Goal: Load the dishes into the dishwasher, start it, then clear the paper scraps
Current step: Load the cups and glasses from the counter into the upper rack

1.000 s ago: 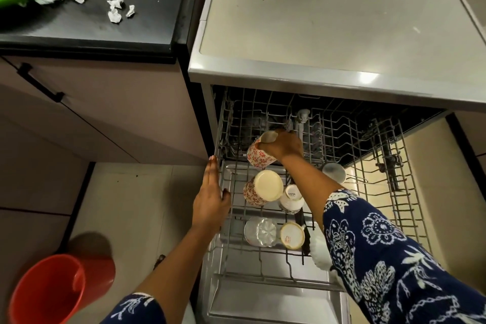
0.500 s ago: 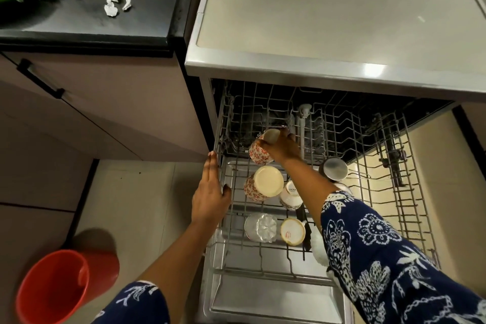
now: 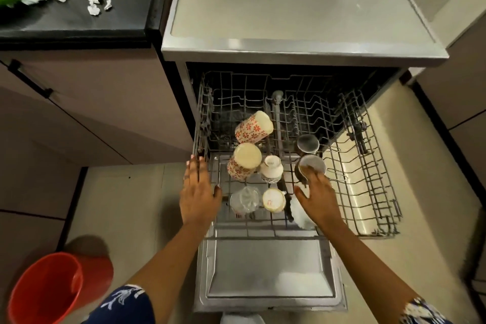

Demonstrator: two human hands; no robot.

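The left hand (image 3: 198, 192) lies flat, its fingers (image 3: 196, 168) straight and pressed together, the tips on the left edge of the dishwasher rack (image 3: 368, 192). Its thumb is spread toward the dishes and it holds nothing.

The right hand (image 3: 318, 197) is loosely spread with its palm down and grips nothing. Its fingers (image 3: 314, 179) reach over the near rim of the nearer steel cup (image 3: 313, 164). Whether they press on it cannot be told.

Just beyond those fingertips stands the farther steel cup (image 3: 308, 143). A white dish (image 3: 299, 214) lies under the right palm. Between the two hands sit a clear glass (image 3: 246, 200) and a small cream cup (image 3: 274, 200), both upside down. Ahead of the left fingertips, toward the right, are the near floral cup (image 3: 246, 160) and a white cup (image 3: 272, 168). Farther back the far floral cup (image 3: 253, 126) leans tilted on the rack wires.

Paper scraps (image 3: 93, 5) lie on the black surface (image 3: 79, 21), well beyond the left fingers and to their left. A red bucket (image 3: 52, 289) stands on the floor behind that hand.

Half a second ago the right fingers were curled round the far floral cup at the back of the rack. They have since let go, the cup rests alone, and the hand has drawn back to the steel cups. The left fingers stay on the rack edge.
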